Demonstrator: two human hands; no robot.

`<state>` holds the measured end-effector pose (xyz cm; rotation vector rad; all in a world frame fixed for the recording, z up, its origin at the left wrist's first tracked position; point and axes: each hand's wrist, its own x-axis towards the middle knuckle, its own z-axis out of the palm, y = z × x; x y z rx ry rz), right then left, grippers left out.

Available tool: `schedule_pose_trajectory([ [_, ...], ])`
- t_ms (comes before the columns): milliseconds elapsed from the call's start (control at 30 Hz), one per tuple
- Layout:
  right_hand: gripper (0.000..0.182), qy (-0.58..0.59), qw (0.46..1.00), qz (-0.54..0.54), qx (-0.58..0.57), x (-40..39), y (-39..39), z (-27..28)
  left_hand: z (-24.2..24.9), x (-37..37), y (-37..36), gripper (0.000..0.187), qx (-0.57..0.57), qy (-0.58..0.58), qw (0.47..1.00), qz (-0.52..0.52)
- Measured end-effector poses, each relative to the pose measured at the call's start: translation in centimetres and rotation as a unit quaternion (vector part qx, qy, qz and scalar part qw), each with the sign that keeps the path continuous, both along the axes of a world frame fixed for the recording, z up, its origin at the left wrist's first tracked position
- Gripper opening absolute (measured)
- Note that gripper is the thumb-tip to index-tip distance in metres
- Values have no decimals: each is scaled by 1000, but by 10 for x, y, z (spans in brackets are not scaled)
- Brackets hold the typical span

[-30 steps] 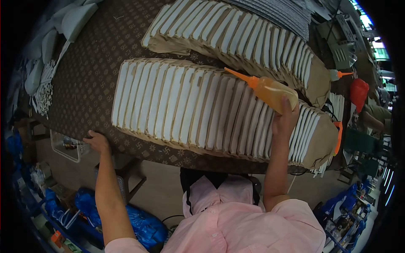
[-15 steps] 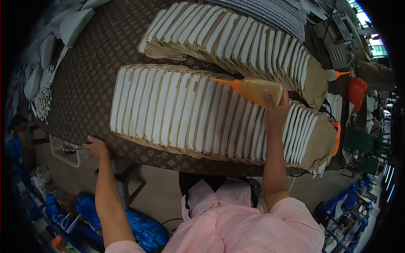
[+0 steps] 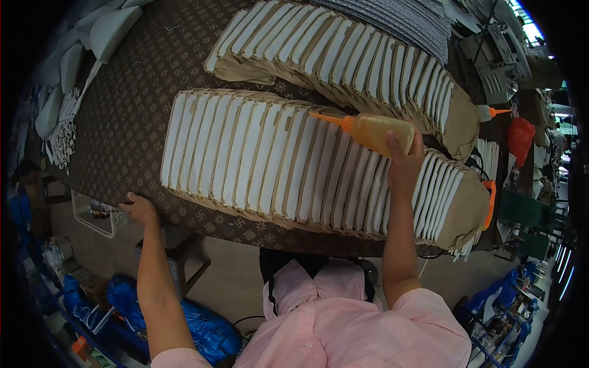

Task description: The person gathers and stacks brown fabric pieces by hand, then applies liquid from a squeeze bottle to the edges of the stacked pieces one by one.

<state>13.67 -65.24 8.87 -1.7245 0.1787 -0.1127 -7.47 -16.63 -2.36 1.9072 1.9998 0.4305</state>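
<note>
Held in my right hand [image 3: 405, 156] is a squeeze bottle [image 3: 374, 130] of yellowish glue, lying nearly level with its orange nozzle pointing left. The bottle is over the near row of overlapping brown paper bags [image 3: 245, 159], whose white edge strips face up. Its nozzle tip overlaps the upper part of the strips near the middle of the row. My left hand [image 3: 142, 208] rests at the table's front edge, left of the row, with thumb and finger apart and nothing in them. Behind lies a second fanned row of bags [image 3: 343, 55].
A patterned brown cloth covers the table [image 3: 135, 116]. Another orange-tipped bottle [image 3: 486, 113] and a red bag [image 3: 520, 141] are on the right. A white basket [image 3: 92, 214] sits below the left edge. White pieces [image 3: 113, 30] lie at the back left.
The view has shifted slightly. My right hand still holds the bottle in about the same place over the bags, and my left hand stays at the table edge.
</note>
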Motion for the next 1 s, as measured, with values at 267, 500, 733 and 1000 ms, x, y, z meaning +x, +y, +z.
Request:
schedule_pose_trajectory([
  [267, 57, -12, 1000, 3, -13, -3, 2, -4, -3, -1, 2, 72, 2, -6, 1000, 0],
  [500, 55, -2, 998, 39, -41, -6, -2, -1, -5, -2, 4, 73, 6, -1, 1000, 0],
  [733, 54, 16, 994, 89, -59, -16, -1, 7, -9, -4, 7, 72, 10, 3, 1000, -6],
  [1000, 57, 31, 989, 136, -39, -32, -1, 10, -9, -3, 5, 72, 17, -11, 1000, -7],
])
